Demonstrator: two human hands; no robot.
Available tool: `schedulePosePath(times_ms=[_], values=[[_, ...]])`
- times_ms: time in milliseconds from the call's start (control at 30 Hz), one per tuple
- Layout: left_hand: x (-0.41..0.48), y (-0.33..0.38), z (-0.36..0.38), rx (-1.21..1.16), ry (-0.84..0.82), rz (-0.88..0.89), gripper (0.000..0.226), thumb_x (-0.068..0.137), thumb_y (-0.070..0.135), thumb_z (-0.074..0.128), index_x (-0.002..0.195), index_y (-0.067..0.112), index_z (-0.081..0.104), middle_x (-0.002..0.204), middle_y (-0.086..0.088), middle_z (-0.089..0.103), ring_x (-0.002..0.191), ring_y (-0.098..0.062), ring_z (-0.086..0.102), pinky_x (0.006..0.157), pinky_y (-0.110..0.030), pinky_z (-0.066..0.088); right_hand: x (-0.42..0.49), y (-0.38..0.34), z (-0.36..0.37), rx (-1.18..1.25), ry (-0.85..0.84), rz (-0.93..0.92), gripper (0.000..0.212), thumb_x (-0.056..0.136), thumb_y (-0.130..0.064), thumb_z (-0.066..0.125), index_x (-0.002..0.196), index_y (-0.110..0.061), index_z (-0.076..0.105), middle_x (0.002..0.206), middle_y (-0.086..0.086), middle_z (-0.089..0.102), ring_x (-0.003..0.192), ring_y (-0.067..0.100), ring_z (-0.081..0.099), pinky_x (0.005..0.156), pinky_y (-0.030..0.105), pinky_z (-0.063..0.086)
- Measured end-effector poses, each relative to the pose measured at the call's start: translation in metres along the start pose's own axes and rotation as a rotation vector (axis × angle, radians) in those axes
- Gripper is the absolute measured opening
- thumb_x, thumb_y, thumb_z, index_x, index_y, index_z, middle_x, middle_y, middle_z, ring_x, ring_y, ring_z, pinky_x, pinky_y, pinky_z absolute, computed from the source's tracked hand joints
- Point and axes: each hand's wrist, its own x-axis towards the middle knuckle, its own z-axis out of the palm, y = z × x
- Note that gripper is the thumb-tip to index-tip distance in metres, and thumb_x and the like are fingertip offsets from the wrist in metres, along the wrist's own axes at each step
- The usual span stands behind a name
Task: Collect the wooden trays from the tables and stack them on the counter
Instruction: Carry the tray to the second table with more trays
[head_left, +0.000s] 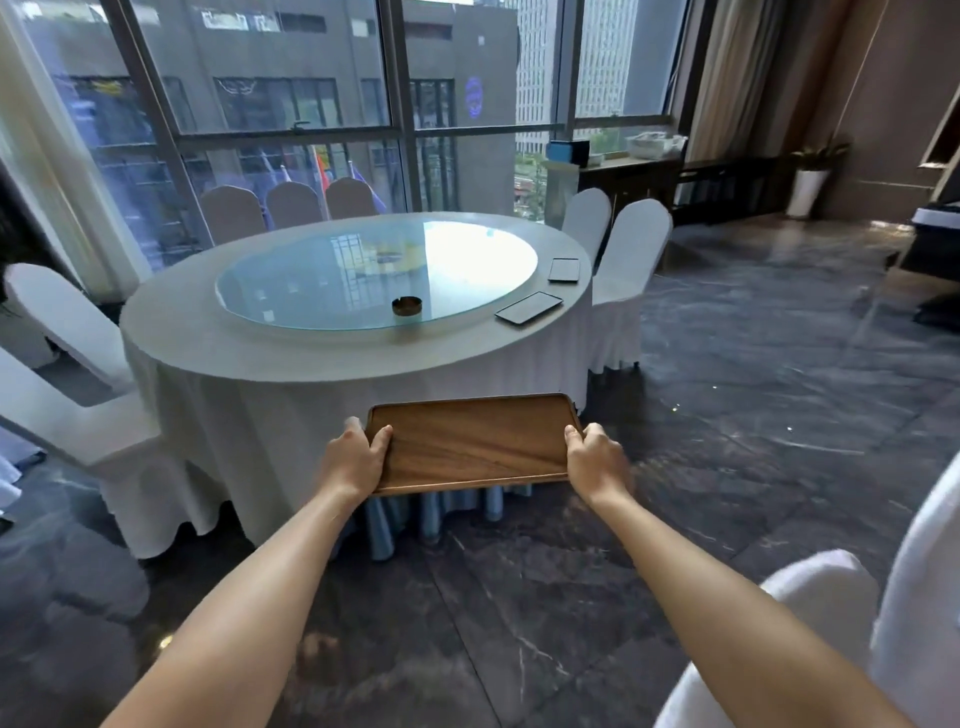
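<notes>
You hold the wooden tray (470, 441) level out in front of you at 12 o'clock, clear of the round table (291, 358) and over the dark stone floor (753, 415). Your left hand (356, 457) clamps its left short edge, thumb lying on the tray's inner face and fingers curled beneath. Your right hand (597, 460) clamps the right short edge the same way, thumb on the rim. The tray's far long edge sits in line with the table's draped skirt; whether it touches the cloth cannot be told.

On the table, a glass turntable (374, 275) fills the middle with a small dark ashtray (406, 305) near its close rim. Two phones (530, 307) lie flat near the table's edge at 1 o'clock.

White-covered chairs (626, 280) crowd the table at 10, 11, 12 and 1 o'clock. Another covered chair (831, 639) stands close at your 4 o'clock.

From 1 to 3 o'clock the floor runs wide and bare toward a low dark cabinet (675, 187) under the window and a potted plant (810, 182) beside the curtain.
</notes>
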Motion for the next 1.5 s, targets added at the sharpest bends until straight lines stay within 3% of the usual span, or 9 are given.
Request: schedulePosePath(times_ms=[300, 433, 733, 833, 900, 967, 1067, 1300, 1500], values=[[0.201, 0.025, 0.086, -0.034, -0.132, 0.068, 0.039, 0.096, 0.037, 0.040, 0.105, -0.001, 0.046, 0.110, -0.026, 0.063, 0.100, -0.040, 0.059, 0.074, -0.037, 0.039, 0.166, -0.027, 0.061, -0.057, 0.071, 0.111, 0.042, 0.099, -0.035, 0.032, 0.114, -0.001, 0.052, 0.121, 0.023, 0.061, 0.112, 0.038, 0.057, 0.087, 0.040, 0.043], [0.294, 0.062, 0.114, -0.018, -0.171, 0.104, 0.045, 0.096, 0.040, 0.038, 0.112, -0.001, 0.048, 0.114, -0.026, 0.062, 0.105, -0.040, 0.059, 0.084, -0.042, 0.044, 0.248, -0.045, 0.066, -0.055, 0.110, 0.126, 0.041, 0.099, -0.035, 0.033, 0.107, 0.000, 0.053, 0.116, 0.024, 0.063, 0.107, 0.039, 0.058, 0.080, 0.039, 0.041], [0.420, 0.149, 0.232, -0.015, -0.257, 0.133, 0.046, 0.096, 0.040, 0.037, 0.111, -0.002, 0.048, 0.113, -0.026, 0.063, 0.104, -0.040, 0.059, 0.079, -0.040, 0.042, 0.427, -0.008, 0.063, -0.050, 0.148, 0.215, 0.042, 0.099, -0.035, 0.033, 0.107, 0.001, 0.053, 0.117, 0.025, 0.063, 0.108, 0.040, 0.058, 0.080, 0.039, 0.041], [0.453, 0.173, 0.279, -0.011, -0.256, 0.070, 0.046, 0.096, 0.040, 0.037, 0.112, -0.002, 0.048, 0.115, -0.026, 0.063, 0.105, -0.041, 0.058, 0.083, -0.042, 0.044, 0.497, 0.013, 0.064, -0.066, 0.106, 0.194, 0.036, 0.099, -0.035, 0.034, 0.090, -0.005, 0.052, 0.114, 0.023, 0.064, 0.105, 0.039, 0.058, 0.073, 0.035, 0.035], [0.473, 0.190, 0.310, -0.009, -0.253, 0.016, 0.046, 0.097, 0.040, 0.036, 0.112, -0.002, 0.048, 0.115, -0.026, 0.062, 0.106, -0.041, 0.058, 0.083, -0.041, 0.044, 0.547, 0.027, 0.065, -0.036, 0.065, 0.171, 0.036, 0.098, -0.034, 0.035, 0.068, -0.015, 0.040, 0.110, 0.024, 0.064, 0.102, 0.039, 0.059, 0.073, 0.036, 0.035], [0.490, 0.207, 0.334, -0.018, -0.255, -0.048, 0.046, 0.097, 0.038, 0.035, 0.112, -0.002, 0.048, 0.116, -0.027, 0.062, 0.106, -0.040, 0.058, 0.083, -0.041, 0.044, 0.589, 0.037, 0.063, -0.034, 0.022, 0.157, 0.040, 0.098, -0.032, 0.036, 0.061, -0.020, 0.032, 0.107, 0.024, 0.065, 0.100, 0.039, 0.059, 0.072, 0.036, 0.035], [0.516, 0.230, 0.363, -0.037, -0.251, -0.129, 0.045, 0.098, 0.037, 0.033, 0.112, -0.003, 0.048, 0.117, -0.027, 0.061, 0.107, -0.041, 0.057, 0.086, -0.041, 0.043, 0.647, 0.040, 0.055, -0.077, -0.057, 0.127, 0.035, 0.099, -0.034, 0.033, 0.071, -0.014, 0.040, 0.106, 0.020, 0.065, 0.093, 0.035, 0.058, 0.070, 0.033, 0.033], [0.587, 0.253, 0.411, -0.045, -0.176, -0.289, 0.044, 0.099, 0.035, 0.030, 0.111, -0.003, 0.049, 0.118, -0.028, 0.059, 0.109, -0.042, 0.055, 0.088, -0.042, 0.043, 0.776, 0.033, 0.080, -0.188, -0.209, 0.002, 0.038, 0.100, -0.033, 0.029, 0.099, -0.004, 0.052, 0.111, 0.021, 0.064, 0.104, 0.038, 0.058, 0.073, 0.035, 0.035], [0.653, 0.250, 0.469, 0.037, -0.172, -0.375, 0.043, 0.100, 0.033, 0.025, 0.110, -0.004, 0.047, 0.115, -0.033, 0.060, 0.107, -0.046, 0.056, 0.086, -0.044, 0.044, 0.888, 0.023, 0.125, -0.397, -0.315, -0.168, 0.042, 0.101, -0.032, 0.023, 0.109, 0.000, 0.049, 0.108, 0.023, 0.064, 0.099, 0.040, 0.059, 0.071, 0.037, 0.037]])
